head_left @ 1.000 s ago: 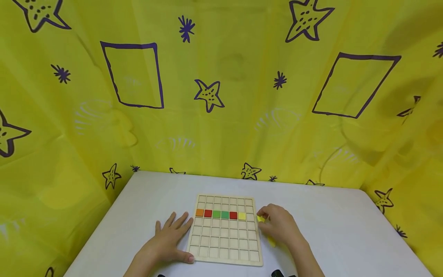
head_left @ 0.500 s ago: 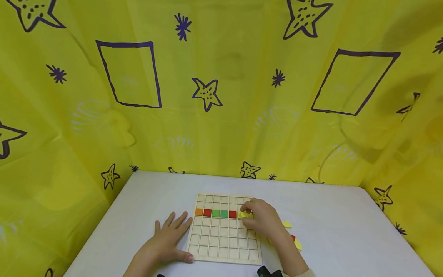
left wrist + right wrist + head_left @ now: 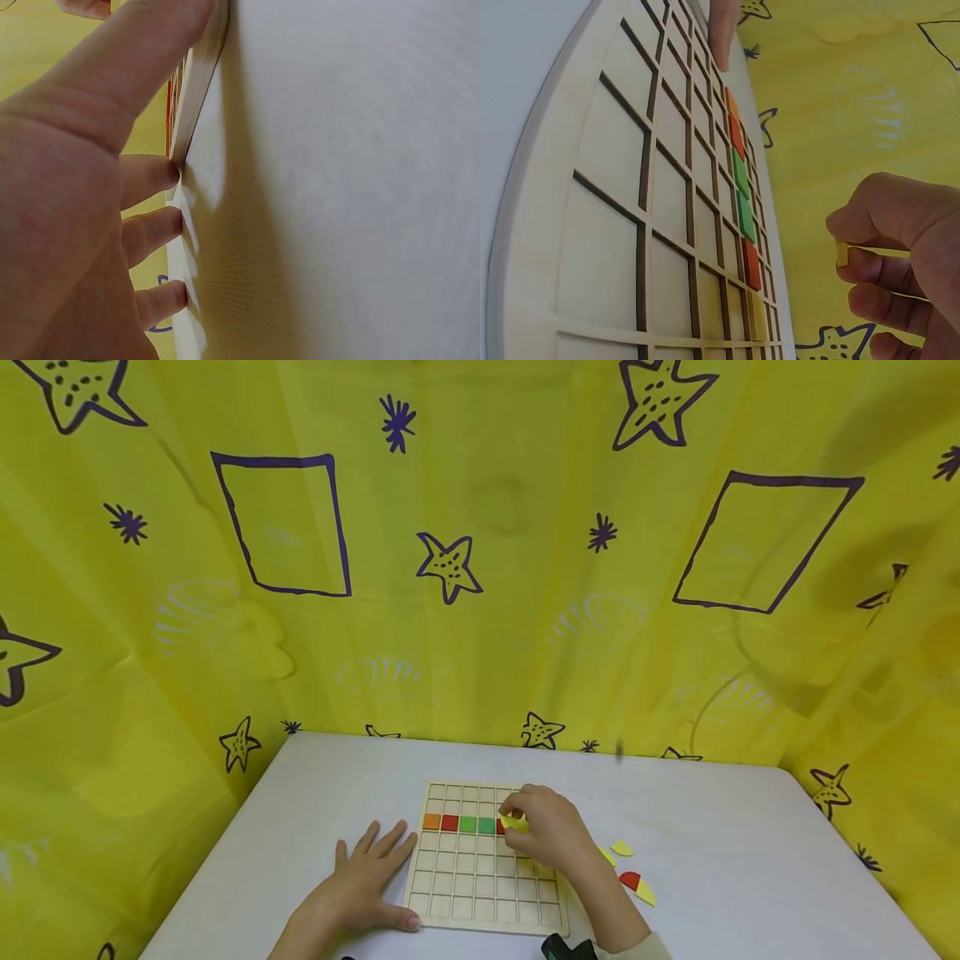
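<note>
Left hand (image 3: 67, 195) flat on white table (image 3: 352, 187), thumb against wooden board (image 3: 201, 75) edge

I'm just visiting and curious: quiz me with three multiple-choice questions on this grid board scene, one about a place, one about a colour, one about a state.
1. Where does the left hand rest?
A. on the loose pieces
B. flat against the wooden board's left edge
C. on the curtain

2. What colour is the piece that the right hand holds?
A. yellow
B. blue
C. black

3. How is that piece held?
A. lying in a cell
B. flat on the table
C. pinched in the fingers above the board

Answers: 1 B, fingers spread beside the board, thumb at its near corner. 2 A, both views show yellow. 3 C, the right wrist view shows it clear of the cells.
</note>
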`<state>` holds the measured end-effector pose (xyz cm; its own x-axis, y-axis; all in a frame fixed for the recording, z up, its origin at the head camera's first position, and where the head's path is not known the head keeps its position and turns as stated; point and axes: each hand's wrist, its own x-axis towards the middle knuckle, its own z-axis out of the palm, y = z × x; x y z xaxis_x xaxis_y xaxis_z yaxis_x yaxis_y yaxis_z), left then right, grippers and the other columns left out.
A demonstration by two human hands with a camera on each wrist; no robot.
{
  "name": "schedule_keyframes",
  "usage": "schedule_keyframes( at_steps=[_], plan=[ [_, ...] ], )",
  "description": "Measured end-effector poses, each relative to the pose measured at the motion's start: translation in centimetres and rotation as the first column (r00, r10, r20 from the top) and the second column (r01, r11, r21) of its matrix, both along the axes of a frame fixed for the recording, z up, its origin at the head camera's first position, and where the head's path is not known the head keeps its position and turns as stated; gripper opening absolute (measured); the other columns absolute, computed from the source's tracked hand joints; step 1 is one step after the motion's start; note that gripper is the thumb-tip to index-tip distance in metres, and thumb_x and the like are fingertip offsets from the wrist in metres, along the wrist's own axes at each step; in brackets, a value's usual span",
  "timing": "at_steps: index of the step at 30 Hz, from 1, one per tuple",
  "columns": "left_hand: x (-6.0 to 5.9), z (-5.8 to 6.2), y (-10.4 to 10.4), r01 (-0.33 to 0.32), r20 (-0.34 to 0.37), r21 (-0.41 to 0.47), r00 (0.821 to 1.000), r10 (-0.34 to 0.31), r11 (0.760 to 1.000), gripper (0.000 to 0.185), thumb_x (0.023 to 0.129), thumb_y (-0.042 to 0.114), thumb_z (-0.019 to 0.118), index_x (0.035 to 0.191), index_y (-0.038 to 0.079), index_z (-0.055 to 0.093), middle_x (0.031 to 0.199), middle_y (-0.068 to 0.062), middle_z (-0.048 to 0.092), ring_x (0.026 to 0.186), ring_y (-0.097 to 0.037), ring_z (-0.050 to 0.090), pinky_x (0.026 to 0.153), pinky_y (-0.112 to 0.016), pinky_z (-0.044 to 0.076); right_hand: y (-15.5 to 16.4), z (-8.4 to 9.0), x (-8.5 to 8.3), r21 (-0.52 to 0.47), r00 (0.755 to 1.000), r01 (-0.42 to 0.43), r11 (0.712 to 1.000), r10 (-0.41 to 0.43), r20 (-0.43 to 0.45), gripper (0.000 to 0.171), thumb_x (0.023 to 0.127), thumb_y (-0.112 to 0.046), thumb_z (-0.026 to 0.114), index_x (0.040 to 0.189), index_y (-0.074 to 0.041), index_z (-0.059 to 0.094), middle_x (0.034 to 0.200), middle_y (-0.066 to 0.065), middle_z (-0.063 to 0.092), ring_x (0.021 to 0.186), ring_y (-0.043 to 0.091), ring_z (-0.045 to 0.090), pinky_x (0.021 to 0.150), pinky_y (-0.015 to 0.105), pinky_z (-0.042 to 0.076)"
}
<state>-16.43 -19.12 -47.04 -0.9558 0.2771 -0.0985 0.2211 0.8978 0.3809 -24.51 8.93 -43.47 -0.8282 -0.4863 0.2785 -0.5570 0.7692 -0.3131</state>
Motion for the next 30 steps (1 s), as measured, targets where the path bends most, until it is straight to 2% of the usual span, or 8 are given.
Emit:
schedule_keyframes(
  at_steps=[9,16,20,24,30],
  plan=[
    [0.2,0.1,-0.1,-0.011,0.014,0.004,1.000,0.011,1.000,0.109,0.051,0.075,0.059,0.141,0.021,0.030,0.150,-0.003,0.021,0.137,-0.040,0.007,0.094,-0.073,0.000,-1.5,0.3,-0.1,0.039,1.000,-0.027,0.999,0.027,-0.001,0.020,0.069,-0.023,0.062,0.089,-0.025,0.067,0.077,-0.014,0.056,0.069,0.004,0.046,0.061,0.021,0.040],
    [-0.3,-0.3,-0.1,-0.001,-0.005,-0.009,1.000,0.001,1.000,0.109,0.051,0.079,0.055,0.141,0.025,0.028,0.150,-0.001,0.020,0.137,-0.039,0.006,0.094,-0.073,0.000,-2.7,0.2,-0.5,0.008,0.999,-0.034,0.999,0.034,0.032,0.023,0.069,-0.020,0.063,0.091,-0.024,0.068,0.083,-0.013,0.059,0.071,0.004,0.049,0.062,0.021,0.041],
    [-0.4,-0.3,0.0,-0.004,0.008,-0.015,1.000,0.004,1.000,0.109,0.050,0.079,0.055,0.141,0.025,0.029,0.150,-0.001,0.020,0.137,-0.039,0.007,0.093,-0.074,-0.001,-3.3,-0.3,-0.6,-0.014,0.997,-0.060,0.998,0.061,0.054,0.024,0.069,-0.019,0.062,0.092,-0.022,0.068,0.083,-0.012,0.061,0.075,0.006,0.051,0.066,0.023,0.044],
    [-0.3,-0.1,0.1,-0.013,0.035,-0.017,0.999,0.014,1.000,0.109,0.049,0.078,0.056,0.141,0.025,0.029,0.150,-0.001,0.020,0.137,-0.040,0.007,0.093,-0.074,-0.002,-4.0,-0.6,-0.6,-0.020,0.996,-0.075,0.997,0.076,0.046,0.023,0.070,-0.019,0.062,0.092,-0.022,0.069,0.083,-0.012,0.061,0.078,0.006,0.051,0.070,0.025,0.045],
    [-0.2,0.0,0.1,-0.011,0.032,-0.024,0.999,0.011,1.000,0.110,0.049,0.078,0.056,0.141,0.025,0.028,0.150,-0.002,0.020,0.137,-0.040,0.007,0.093,-0.074,-0.001,-4.9,-0.4,-0.6,-0.019,0.996,-0.084,0.996,0.085,0.038,0.023,0.070,-0.020,0.062,0.091,-0.023,0.068,0.083,-0.011,0.061,0.078,0.007,0.052,0.070,0.025,0.046]
  ],
)
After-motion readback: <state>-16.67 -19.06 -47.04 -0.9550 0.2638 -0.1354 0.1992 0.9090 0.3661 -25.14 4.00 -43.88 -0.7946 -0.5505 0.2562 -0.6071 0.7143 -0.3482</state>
